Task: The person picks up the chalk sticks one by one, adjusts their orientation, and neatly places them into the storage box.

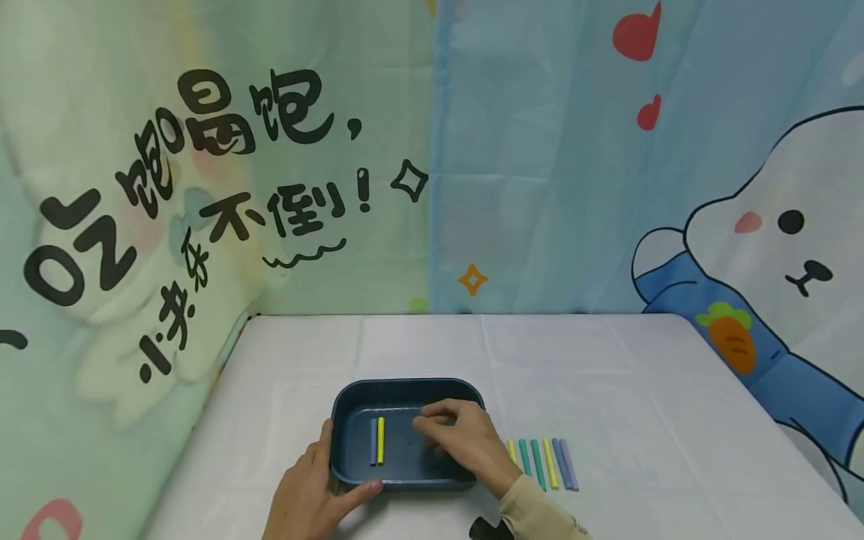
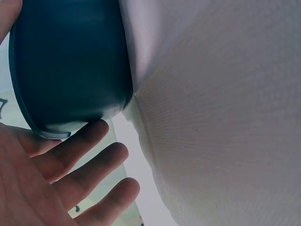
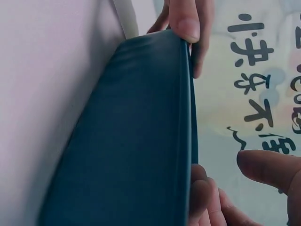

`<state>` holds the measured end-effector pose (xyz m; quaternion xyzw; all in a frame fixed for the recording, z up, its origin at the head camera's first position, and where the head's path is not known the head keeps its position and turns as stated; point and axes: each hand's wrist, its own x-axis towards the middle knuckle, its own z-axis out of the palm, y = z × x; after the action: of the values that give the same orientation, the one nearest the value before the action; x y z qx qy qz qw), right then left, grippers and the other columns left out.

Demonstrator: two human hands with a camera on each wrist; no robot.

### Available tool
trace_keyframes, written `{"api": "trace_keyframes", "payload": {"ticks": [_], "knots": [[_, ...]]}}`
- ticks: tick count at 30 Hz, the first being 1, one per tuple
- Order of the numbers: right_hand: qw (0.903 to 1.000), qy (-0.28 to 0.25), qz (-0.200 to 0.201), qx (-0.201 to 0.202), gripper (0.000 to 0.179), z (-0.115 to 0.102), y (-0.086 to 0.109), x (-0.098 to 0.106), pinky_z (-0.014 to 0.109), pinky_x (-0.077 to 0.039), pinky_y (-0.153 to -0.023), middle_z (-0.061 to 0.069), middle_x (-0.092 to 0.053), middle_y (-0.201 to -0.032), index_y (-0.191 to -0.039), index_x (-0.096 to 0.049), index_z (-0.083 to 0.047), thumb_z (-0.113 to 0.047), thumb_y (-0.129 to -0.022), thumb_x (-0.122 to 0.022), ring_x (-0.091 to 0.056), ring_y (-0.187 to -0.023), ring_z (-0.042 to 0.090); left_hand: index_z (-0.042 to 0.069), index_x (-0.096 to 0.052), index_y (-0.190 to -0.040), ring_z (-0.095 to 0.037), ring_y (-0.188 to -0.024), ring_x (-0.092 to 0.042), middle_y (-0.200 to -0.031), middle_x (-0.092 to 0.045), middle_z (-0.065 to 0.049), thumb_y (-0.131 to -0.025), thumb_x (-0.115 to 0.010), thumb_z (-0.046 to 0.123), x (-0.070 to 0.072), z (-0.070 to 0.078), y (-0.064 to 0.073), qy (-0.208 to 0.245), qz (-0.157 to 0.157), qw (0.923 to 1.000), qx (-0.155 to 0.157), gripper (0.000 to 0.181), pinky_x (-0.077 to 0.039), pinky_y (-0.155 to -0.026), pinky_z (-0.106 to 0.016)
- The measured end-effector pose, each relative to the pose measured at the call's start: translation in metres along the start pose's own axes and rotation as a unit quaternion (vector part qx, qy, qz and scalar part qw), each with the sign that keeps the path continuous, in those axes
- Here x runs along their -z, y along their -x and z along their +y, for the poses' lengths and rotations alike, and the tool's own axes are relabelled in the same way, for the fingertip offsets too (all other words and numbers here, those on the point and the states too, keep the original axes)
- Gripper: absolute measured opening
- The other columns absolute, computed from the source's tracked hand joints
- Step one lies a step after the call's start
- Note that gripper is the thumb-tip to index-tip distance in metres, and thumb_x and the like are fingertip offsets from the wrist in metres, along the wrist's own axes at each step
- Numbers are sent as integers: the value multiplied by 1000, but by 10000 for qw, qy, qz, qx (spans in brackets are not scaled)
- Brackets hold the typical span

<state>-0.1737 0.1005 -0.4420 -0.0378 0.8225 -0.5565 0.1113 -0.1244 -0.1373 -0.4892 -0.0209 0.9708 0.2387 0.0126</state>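
A dark blue rectangular tray (image 1: pixel 405 382) stands on the white table. Inside it, left of the middle, a blue chalk stick (image 1: pixel 373 442) and a yellow chalk stick (image 1: pixel 381 441) lie side by side. My left hand (image 1: pixel 307 484) holds the tray's front left corner, thumb at the front rim and fingers along the left side; the left wrist view shows those fingers (image 2: pixel 82 146) spread. Over the tray's right half hovers my right hand (image 1: pixel 466 439), index finger and thumb apart, other fingers bent. No chalk shows between its fingertips.
Right of the tray several chalk sticks (image 1: pixel 550 463) in yellow, green, blue and purple lie in a row on the white tablecloth (image 1: pixel 641 420), partly behind the right wrist. A black object (image 1: pixel 489 529) sits by that wrist. A printed curtain (image 1: pixel 526 187) hangs behind the table.
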Motion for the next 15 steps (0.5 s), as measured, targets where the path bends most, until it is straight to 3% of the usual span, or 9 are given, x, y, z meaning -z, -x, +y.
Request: {"api": "trace_keyframes", "payload": {"ticks": [15], "knots": [[9977, -277, 562, -272, 34, 13, 15, 35, 41, -57, -72, 8, -73, -97, -118, -73, -5, -28, -93, -75, -70, -80, 27, 2, -30, -158, -35, -110, -63, -133, -60, -19, -70, -67, 85, -3, -4, 1, 223, 241, 9994, -134, 126, -53, -88, -52]]}}
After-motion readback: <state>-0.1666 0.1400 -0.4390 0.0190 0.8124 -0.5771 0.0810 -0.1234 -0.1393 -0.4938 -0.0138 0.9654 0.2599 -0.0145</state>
